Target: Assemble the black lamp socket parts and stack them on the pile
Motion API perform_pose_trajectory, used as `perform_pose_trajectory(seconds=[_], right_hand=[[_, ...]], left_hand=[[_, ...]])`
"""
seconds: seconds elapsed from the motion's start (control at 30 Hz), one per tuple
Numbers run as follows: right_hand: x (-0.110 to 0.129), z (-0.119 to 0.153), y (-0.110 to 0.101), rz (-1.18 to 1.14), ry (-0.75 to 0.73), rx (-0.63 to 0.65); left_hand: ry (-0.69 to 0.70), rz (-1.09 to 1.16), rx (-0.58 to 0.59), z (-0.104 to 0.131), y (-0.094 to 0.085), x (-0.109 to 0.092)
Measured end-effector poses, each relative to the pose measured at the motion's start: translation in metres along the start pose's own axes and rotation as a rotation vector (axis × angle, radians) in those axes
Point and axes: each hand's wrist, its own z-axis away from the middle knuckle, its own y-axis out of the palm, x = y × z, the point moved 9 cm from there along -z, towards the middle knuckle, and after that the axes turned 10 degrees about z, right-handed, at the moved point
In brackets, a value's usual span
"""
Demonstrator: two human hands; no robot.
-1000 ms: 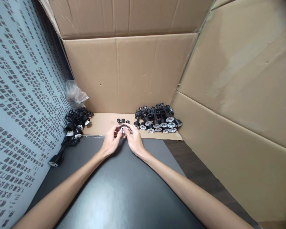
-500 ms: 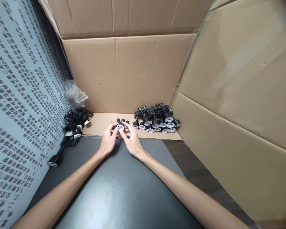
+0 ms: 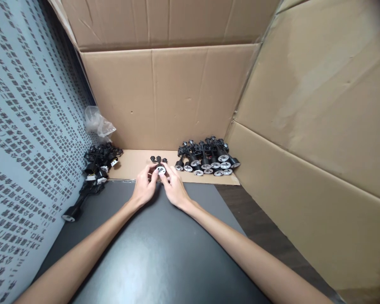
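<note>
Both hands hold one black miniature lamp post (image 3: 159, 164) by its base, above the front part of the cardboard strip. Its round white underside (image 3: 161, 170) faces me, and three small dark heads stick out beyond my fingers. My left hand (image 3: 143, 184) grips the base from the left, its thumb at the rim. From the right, my right hand (image 3: 174, 184) closes on the same base, its thumb at the lower edge of the white disc. Finger parts behind the base are hidden. To the right lies a pile of similar black lamp posts (image 3: 205, 157), white undersides toward me.
More black pieces with white parts (image 3: 98, 162) are heaped at the left, a single lamp post (image 3: 72, 212) in front of them. A clear plastic bag (image 3: 98, 122) sits behind. Cardboard walls (image 3: 177, 93) and a printed sheet (image 3: 28, 126) enclose the dark mat (image 3: 164, 253).
The held lamp post has turned a little; its heads now show more fully and farther left. Both hands still grip its base. The view has shifted slightly.
</note>
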Motion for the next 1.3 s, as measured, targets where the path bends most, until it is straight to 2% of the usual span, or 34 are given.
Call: perform_pose_trajectory(seconds=[0.23,0.53,0.73,0.83,0.93,1.0,1.13,1.2,1.3], right_hand=[[-0.003,-0.002,0.001,-0.03,0.041,-0.001],[0.005,-0.003,-0.007,-0.095,0.009,-0.052],[0.02,-0.007,-0.006,-0.07,-0.056,0.003],[0.031,-0.018,-0.011,-0.077,-0.09,0.047],[0.038,-0.037,-0.034,-0.111,-0.071,0.05],[0.043,-0.051,-0.054,-0.096,-0.044,0.121],[0.053,-0.068,-0.116,0.158,-0.09,0.186],[0.045,-0.071,-0.146,0.288,-0.062,0.189],[0.022,-0.07,-0.172,0.448,0.008,0.243]], left_hand=[[0.016,0.03,-0.004,0.0,0.0,-0.002],[0.179,-0.113,-0.06,0.003,-0.002,-0.014],[0.342,-0.204,-0.115,0.009,-0.003,-0.028],[0.336,-0.197,-0.145,0.009,-0.006,-0.03],[0.296,-0.153,-0.188,0.009,-0.01,-0.03],[0.312,-0.127,-0.214,0.01,-0.012,-0.033],[0.409,-0.111,-0.199,0.015,-0.01,-0.042],[0.445,-0.114,-0.164,0.017,-0.007,-0.045],[0.464,-0.13,-0.144,0.019,-0.005,-0.046]])
